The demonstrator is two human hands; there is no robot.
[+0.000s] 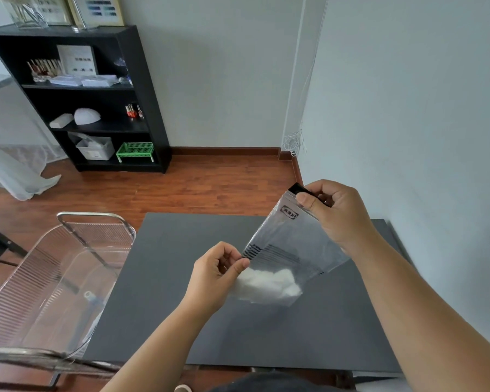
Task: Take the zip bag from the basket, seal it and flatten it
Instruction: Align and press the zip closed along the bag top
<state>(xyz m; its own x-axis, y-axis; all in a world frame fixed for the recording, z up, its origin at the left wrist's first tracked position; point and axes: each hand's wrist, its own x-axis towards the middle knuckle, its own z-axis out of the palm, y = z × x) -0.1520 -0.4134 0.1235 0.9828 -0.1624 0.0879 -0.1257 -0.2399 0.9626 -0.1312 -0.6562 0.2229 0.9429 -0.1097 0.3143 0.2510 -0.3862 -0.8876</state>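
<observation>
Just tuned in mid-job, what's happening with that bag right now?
A person holds a clear plastic zip bag in the air above the dark grey table. The right hand pinches the bag's top end by the black slider, and the left hand pinches its side edge lower down. White fluffy stuffing sits in the bottom. The clear plastic basket stands to the left. The bag is out of the basket; whether it is sealed cannot be told.

Both forearms bare up to the frame edge, no sleeves in view. Left hand and right hand: no rings, watch, bands or gloves seen; nails short and unpainted where visible. Dark garment edge at the bottom of view, detail unclear.
</observation>
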